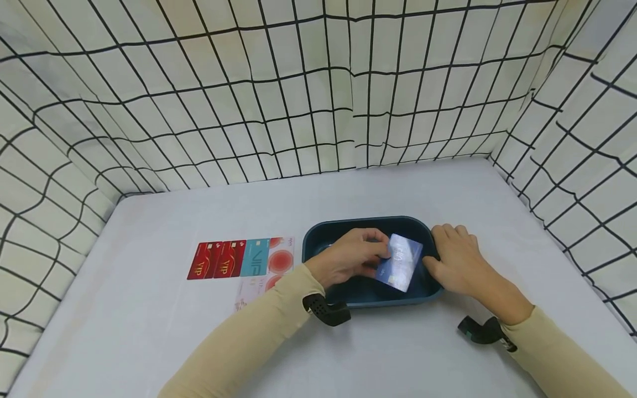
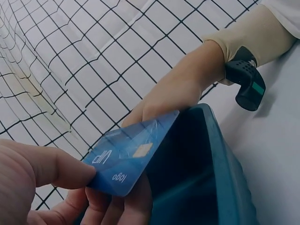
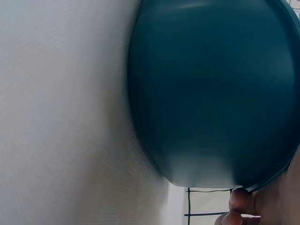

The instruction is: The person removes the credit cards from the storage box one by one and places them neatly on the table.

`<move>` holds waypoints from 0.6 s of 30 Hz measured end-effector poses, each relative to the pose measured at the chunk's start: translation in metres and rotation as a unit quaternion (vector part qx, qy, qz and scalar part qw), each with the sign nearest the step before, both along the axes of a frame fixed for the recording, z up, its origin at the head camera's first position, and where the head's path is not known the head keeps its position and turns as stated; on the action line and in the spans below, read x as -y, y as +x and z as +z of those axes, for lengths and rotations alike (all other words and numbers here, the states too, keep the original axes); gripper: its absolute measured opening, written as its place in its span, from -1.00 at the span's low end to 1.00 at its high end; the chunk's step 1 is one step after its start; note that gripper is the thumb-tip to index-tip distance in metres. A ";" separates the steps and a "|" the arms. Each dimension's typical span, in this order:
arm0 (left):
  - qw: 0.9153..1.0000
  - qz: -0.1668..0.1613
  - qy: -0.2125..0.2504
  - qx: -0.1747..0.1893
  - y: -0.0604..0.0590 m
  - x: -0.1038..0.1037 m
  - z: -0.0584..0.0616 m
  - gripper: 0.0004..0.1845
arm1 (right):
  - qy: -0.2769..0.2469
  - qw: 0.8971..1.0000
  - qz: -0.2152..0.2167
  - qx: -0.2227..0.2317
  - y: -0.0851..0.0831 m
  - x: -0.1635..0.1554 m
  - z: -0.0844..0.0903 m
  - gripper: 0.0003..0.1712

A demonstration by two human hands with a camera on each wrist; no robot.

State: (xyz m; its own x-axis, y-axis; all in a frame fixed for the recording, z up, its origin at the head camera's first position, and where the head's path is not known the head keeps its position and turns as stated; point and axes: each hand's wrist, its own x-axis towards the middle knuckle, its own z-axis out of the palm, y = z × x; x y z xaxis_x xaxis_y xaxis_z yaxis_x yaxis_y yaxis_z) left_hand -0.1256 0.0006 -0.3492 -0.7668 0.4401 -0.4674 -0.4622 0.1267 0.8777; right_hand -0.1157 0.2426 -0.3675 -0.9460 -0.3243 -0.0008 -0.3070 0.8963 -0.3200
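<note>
The left hand (image 1: 348,257) pinches a blue card (image 1: 400,261) by one edge, tilted above the dark blue tub (image 1: 318,235); the right hand (image 1: 458,260) grips the tub's right rim; so thin a pinch may slip, dropping the card back inside.

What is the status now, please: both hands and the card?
Left hand pinches blue card over the blue tub. Right hand grips tub's right rim. Nothing in the way.
</note>
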 end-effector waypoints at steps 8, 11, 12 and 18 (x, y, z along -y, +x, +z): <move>1.000 0.004 0.030 -0.001 0.002 0.011 0.011 -0.87 | 0.000 1.000 -0.003 -0.006 0.000 0.001 0.002 -0.59; 0.999 0.004 0.040 -0.004 0.005 0.016 0.015 -0.87 | -0.001 1.000 -0.003 -0.006 0.001 0.001 0.002 -0.59; 0.999 0.004 0.043 -0.006 0.005 0.018 0.016 -0.86 | -0.002 1.000 -0.003 -0.006 0.001 0.001 0.002 -0.60; 0.999 0.015 0.046 -0.019 0.010 0.034 0.020 -0.84 | -0.003 1.000 0.000 -0.009 0.002 0.002 0.001 -0.63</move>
State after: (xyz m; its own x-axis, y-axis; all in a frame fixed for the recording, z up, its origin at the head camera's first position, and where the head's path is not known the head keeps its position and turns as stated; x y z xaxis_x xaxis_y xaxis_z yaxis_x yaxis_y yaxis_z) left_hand -0.1152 -0.0331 -0.3292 -0.7968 0.4564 -0.3960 -0.4298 0.0324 0.9023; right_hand -0.1141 0.2411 -0.3666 -0.9457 -0.3245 0.0175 -0.3128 0.8944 -0.3196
